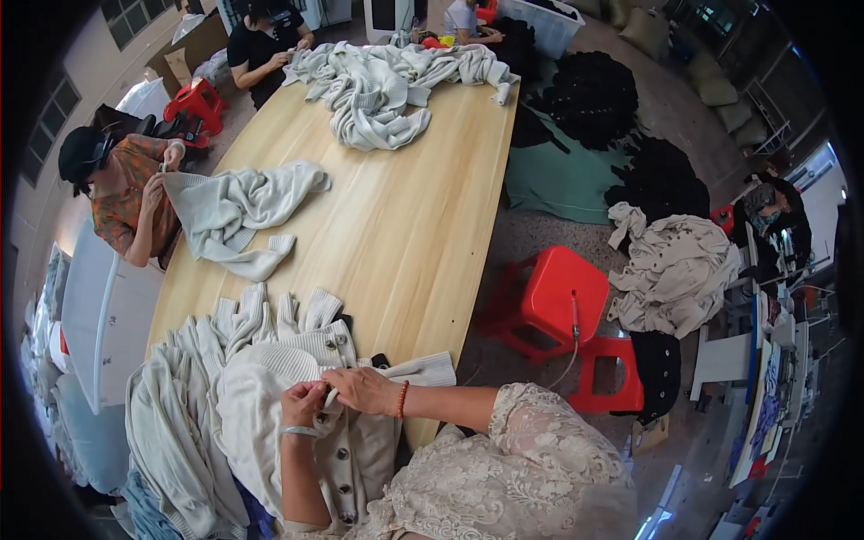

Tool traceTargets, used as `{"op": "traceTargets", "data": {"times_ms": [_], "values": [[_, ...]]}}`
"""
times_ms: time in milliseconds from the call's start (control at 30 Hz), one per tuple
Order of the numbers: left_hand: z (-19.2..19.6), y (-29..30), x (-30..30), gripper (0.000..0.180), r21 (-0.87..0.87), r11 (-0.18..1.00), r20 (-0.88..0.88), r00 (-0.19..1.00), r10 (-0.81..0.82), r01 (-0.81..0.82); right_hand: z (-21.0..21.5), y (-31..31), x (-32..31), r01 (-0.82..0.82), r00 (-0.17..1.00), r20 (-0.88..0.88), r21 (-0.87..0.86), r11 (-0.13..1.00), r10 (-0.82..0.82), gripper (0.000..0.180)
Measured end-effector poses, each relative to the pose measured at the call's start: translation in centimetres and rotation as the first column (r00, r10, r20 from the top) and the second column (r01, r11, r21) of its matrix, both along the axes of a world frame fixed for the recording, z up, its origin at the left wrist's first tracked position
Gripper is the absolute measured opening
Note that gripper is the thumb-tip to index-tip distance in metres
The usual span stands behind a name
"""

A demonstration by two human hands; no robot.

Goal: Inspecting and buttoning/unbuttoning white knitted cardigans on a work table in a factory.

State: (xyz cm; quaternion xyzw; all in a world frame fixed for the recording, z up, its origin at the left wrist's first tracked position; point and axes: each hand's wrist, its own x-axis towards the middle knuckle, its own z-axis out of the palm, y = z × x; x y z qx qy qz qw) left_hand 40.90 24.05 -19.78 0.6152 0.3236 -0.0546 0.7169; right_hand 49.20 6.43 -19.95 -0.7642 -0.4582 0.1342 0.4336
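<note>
A cream knit cardigan with dark round buttons lies bunched at the near end of the table. On its button band, my left hand pinches the knit, fingers pressed together. Right beside it, almost touching, my right hand is closed on the same band. What lies between the fingertips is too small to make out. A line of buttons runs down the band below my hands. More cream knit garments are heaped against the cardigan's left side.
The wooden table stretches away from me. A co-worker at its left edge holds a pale garment; another works beside a garment pile at the far end. Red stools and a beige heap stand right.
</note>
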Motion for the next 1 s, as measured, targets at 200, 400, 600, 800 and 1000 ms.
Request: {"op": "traceTargets", "data": {"times_ms": [200,400,600,800,1000], "values": [[0.5,-0.9,-0.8,0.013,0.171,0.985,0.057,0.998,0.005,-0.015,0.2,-0.1,-0.1,-0.097,0.991,0.073,-0.131,0.987,0.108,0.036],[2.3,-1.7,-1.5,0.017,0.159,0.987,0.019,1.000,0.017,-0.020,0.3,-0.1,0.2,-0.185,0.977,0.079,-0.150,0.971,0.199,0.034],[3.8,-3.5,-3.6,0.028,0.725,0.670,0.091,0.943,-0.321,0.158,0.2,-0.1,1.1,-0.270,0.962,0.020,-0.088,0.959,0.273,0.025],[1.0,-3.6,-4.2,0.022,0.625,0.780,0.196,0.973,-0.124,-0.027,-0.3,0.6,1.6,-0.385,0.916,0.049,-0.168,0.907,0.398,0.018],[1.1,-3.6,-4.5,0.017,0.572,0.818,0.225,0.971,-0.078,-0.067,0.4,0.2,1.5,-0.376,0.918,0.089,-0.119,0.919,0.387,0.019]]}}
